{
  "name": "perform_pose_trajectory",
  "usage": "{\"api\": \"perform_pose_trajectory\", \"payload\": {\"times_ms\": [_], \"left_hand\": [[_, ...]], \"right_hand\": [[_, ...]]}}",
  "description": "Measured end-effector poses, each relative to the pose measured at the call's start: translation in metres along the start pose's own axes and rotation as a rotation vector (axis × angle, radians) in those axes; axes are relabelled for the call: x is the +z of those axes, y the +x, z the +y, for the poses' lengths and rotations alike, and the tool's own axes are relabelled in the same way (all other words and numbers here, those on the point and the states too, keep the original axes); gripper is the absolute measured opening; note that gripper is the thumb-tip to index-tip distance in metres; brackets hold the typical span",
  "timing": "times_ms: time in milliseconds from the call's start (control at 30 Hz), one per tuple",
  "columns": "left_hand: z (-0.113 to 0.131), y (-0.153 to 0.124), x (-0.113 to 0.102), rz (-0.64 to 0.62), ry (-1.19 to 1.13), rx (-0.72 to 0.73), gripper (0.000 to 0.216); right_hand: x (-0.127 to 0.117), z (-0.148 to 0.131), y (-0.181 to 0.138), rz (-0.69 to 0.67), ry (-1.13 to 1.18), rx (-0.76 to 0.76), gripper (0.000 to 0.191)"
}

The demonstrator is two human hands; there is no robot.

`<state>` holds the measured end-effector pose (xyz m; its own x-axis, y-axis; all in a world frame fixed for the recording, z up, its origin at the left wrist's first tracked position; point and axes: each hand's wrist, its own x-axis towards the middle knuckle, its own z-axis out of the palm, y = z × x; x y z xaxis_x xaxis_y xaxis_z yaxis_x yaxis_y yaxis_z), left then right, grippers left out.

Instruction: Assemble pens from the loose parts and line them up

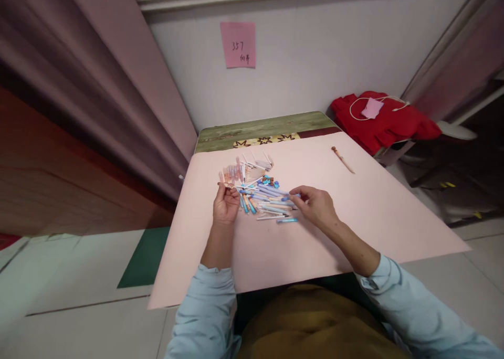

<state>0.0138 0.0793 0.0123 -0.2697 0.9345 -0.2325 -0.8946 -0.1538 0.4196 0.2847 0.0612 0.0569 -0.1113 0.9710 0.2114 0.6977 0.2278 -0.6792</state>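
Observation:
My left hand (226,206) is raised palm up at the left side of a heap of pen parts, its fingers closed on a small tan-brown pen part (225,185). My right hand (315,206) reaches in from the other side, with thumb and index finger pinching a lavender-blue pen piece (290,197) at the heap's edge. Lavender pen barrels (268,191) lie between the hands, beside white refills (271,217) and small blue-and-brown pieces (270,181). Clear pinkish tubes (232,173) are bunched behind my left hand. A short turquoise pen part (286,220) lies nearest me.
One brown-topped pen (342,159) lies apart at the right on the pink-covered table (389,228). Beyond the table's right edge is a red cloth bundle (378,120) with a white cord. A pink note (238,45) hangs on the wall; a curtain (114,75) flanks the left.

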Motion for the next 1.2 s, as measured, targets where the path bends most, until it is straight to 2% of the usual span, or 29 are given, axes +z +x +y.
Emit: {"api": "perform_pose_trajectory", "payload": {"times_ms": [100, 233, 367, 467, 833, 1033, 1200], "left_hand": [[0.0, 0.0, -0.001, -0.014, 0.005, 0.001, 0.017], [0.0, 0.002, -0.002, -0.022, 0.02, 0.01, 0.015], [0.0, 0.002, -0.003, -0.009, -0.008, 0.012, 0.016], [-0.001, 0.002, -0.003, 0.01, -0.031, 0.019, 0.018], [-0.002, 0.002, -0.004, -0.021, -0.013, 0.003, 0.017], [-0.002, 0.0, 0.001, 0.019, 0.001, 0.001, 0.018], [-0.003, -0.001, 0.003, 0.008, -0.004, -0.008, 0.02]], "right_hand": [[0.002, 0.007, 0.002, 0.022, 0.037, 0.067, 0.021], [0.007, 0.019, 0.007, -0.013, -0.039, 0.094, 0.018], [0.014, 0.025, 0.009, -0.075, -0.14, -0.02, 0.017], [0.019, 0.023, 0.004, -0.02, -0.184, -0.101, 0.018], [0.053, -0.006, -0.013, -0.13, -0.28, -0.381, 0.015], [0.044, -0.001, -0.015, -0.126, -0.407, -0.471, 0.018], [0.032, 0.003, -0.022, -0.088, -0.531, -0.418, 0.02]]}}
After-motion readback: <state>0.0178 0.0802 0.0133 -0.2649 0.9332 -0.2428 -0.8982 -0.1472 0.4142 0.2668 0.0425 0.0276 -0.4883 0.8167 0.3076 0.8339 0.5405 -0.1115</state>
